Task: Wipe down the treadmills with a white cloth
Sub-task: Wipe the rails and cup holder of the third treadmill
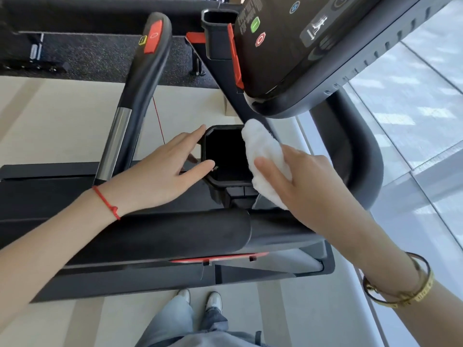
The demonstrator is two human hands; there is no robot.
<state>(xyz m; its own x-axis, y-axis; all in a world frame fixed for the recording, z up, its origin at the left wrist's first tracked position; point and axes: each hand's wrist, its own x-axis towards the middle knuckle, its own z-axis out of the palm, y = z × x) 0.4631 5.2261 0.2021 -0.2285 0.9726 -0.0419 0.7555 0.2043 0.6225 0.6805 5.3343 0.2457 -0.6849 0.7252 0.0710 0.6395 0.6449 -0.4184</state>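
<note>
A black treadmill fills the view, its console (pixel 288 53) at the top right and a padded handlebar (pixel 175 236) across the bottom. Below the console sits a dark square cup holder (pixel 225 182). My right hand (pixel 308 186) grips a bunched white cloth (pixel 263 151) and presses it on the cup holder's right rim. With straight fingers, my left hand (pixel 162 171) rests on the cup holder's left rim. A red string circles my left wrist, and gold bangles circle the right.
A curved side handrail (pixel 140 88) with a red emergency stop button (pixel 153 37) rises at the left. A second cup holder (pixel 218 31) sits at the top. Pale floor lies at the left, a window surface at the right. My feet (pixel 200 300) stand below.
</note>
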